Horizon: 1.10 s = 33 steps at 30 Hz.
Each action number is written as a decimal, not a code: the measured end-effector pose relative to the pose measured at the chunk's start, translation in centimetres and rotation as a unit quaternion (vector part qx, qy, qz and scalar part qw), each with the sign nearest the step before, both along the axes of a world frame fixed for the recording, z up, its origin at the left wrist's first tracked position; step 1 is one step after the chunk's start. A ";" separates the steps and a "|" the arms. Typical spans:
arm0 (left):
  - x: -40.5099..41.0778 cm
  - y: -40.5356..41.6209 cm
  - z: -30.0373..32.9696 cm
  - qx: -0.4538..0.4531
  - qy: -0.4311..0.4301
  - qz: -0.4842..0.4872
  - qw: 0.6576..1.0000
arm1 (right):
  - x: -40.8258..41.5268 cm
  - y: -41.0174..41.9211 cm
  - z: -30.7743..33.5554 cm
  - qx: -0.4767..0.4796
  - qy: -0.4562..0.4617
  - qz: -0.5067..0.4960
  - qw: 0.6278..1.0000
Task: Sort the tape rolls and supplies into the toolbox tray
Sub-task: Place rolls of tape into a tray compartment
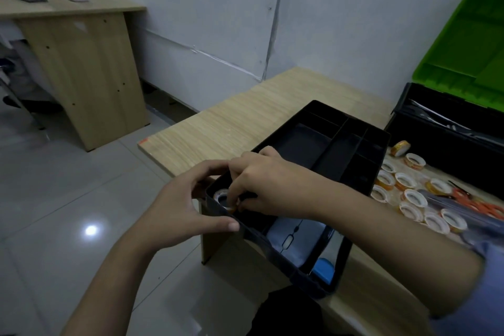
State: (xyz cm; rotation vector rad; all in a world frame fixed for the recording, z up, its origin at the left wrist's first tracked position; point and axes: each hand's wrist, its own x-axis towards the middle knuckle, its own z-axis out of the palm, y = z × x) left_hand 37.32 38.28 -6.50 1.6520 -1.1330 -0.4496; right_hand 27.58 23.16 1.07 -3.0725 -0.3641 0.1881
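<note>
The right hand (261,185) pinches a small tape roll (224,199), white core, inside the black tray (321,150). The left hand (188,207) grips the tray's corner. No writing is readable

Pretty dim, bluish indoor light; lamp glare on the glossy grey floor tiles (91,230) at 8 o'clock, edges warped and soft.

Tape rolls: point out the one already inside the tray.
The tape roll under the right hand fingertips, in the black tray near-left corner compartment; the others lie loose on the table.

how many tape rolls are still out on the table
About 12 tape rolls, clustered on the table right of the black tray, before the toolbox; the right arm may hide more.
</note>
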 end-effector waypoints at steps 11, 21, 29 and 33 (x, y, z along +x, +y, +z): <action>-0.5 0.4 -0.2 -0.018 -0.062 0.038 0.997 | -5.0 -5.2 2.9 0.123 -0.142 -0.074 0.979; -0.1 0.2 -0.3 -0.017 -0.146 0.016 0.989 | -14.9 -9.3 0.0 0.097 -0.079 -0.242 0.962; 0.0 0.1 -0.5 -0.025 -0.165 0.008 0.986 | -16.8 -12.0 -1.4 0.066 -0.044 -0.304 0.949; 0.6 -0.1 -0.9 -0.024 -0.163 0.008 0.986 | -18.4 -13.3 -1.5 0.144 -0.062 -0.332 0.930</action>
